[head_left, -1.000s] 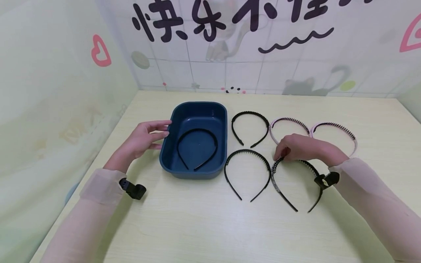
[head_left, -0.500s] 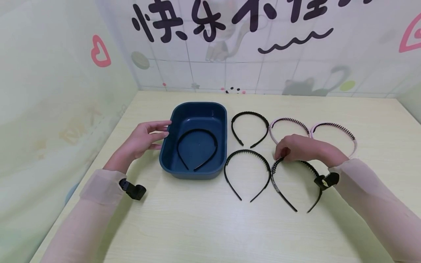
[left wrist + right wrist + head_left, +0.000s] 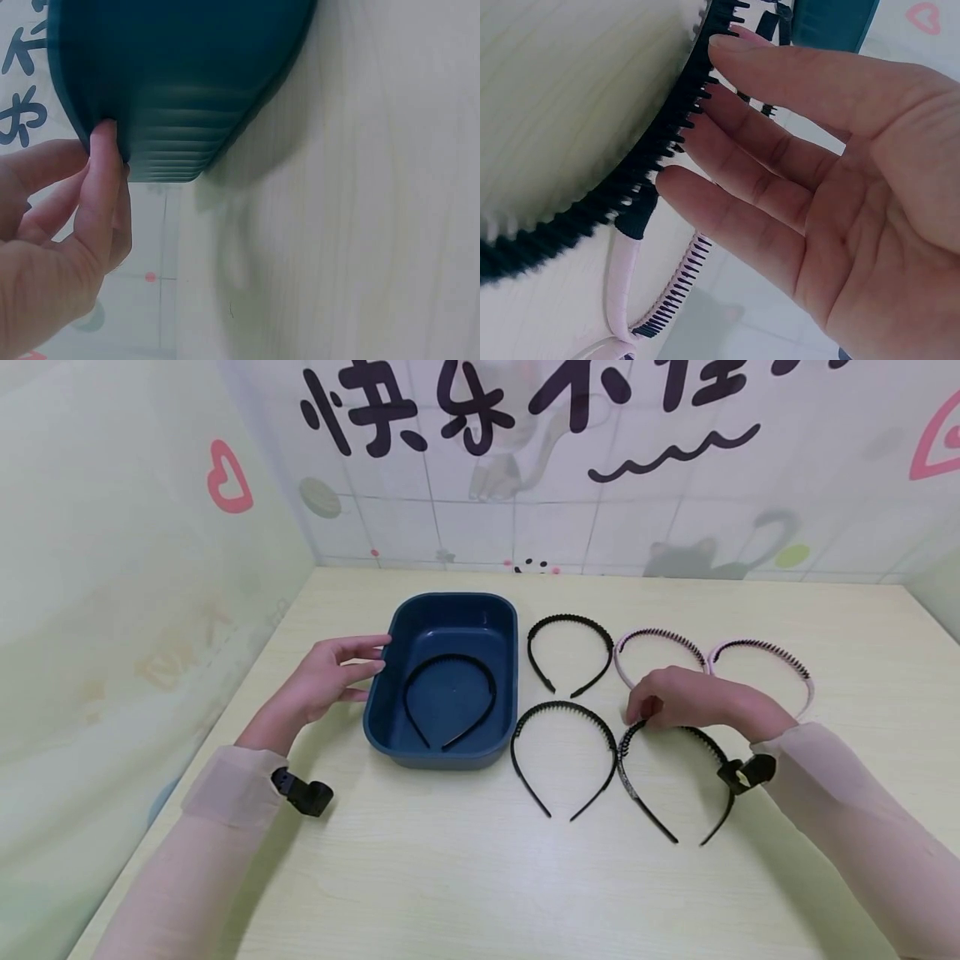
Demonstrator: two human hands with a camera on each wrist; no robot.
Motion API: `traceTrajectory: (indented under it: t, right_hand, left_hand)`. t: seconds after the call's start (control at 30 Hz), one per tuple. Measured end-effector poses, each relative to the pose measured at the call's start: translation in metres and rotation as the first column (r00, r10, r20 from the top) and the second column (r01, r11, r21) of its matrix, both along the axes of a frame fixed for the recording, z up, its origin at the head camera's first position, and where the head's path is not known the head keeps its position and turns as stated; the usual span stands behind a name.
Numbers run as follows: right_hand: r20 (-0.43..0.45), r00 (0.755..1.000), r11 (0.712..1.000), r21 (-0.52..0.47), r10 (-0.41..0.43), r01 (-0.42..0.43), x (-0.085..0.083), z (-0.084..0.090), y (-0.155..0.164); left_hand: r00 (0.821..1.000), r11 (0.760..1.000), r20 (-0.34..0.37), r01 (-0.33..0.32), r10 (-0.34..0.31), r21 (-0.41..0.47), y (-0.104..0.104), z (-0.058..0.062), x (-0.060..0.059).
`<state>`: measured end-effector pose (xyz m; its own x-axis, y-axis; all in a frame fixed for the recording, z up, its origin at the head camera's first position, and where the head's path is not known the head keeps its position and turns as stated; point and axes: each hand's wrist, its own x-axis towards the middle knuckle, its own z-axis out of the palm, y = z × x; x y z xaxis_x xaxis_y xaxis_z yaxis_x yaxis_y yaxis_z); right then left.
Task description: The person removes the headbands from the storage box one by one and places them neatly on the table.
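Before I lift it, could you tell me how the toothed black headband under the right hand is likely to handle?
The black headband is a thin open arc, so probably light and springy. Its comb teeth should give fingertips purchase. Lying flat on the table, it looks unlikely to roll.

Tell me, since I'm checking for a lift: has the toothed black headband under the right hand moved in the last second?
No. The headband lies beside its black neighbour as before, with the right hand on its top.
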<state>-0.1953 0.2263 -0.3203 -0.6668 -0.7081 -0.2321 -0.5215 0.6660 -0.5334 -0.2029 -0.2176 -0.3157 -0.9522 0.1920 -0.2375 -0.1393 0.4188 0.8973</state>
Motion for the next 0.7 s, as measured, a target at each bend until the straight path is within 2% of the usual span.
traceTrajectory:
  t: [0.33, 0.7]
  right_hand:
    - [-0.042, 0.999, 0.999, 0.034, -0.008, 0.009, 0.001, 0.010, -0.003]
    - [-0.072, 0.997, 0.999, 0.038, 0.026, -0.023, -0.004, 0.019, -0.016]
  left_hand:
    - [1.000, 1.000, 0.000, 0.005, -0.005, 0.006, 0.000, 0.000, 0.000]
    - [1.000, 1.000, -0.001, 0.001, -0.001, 0.002, 0.000, 0.000, 0.000]
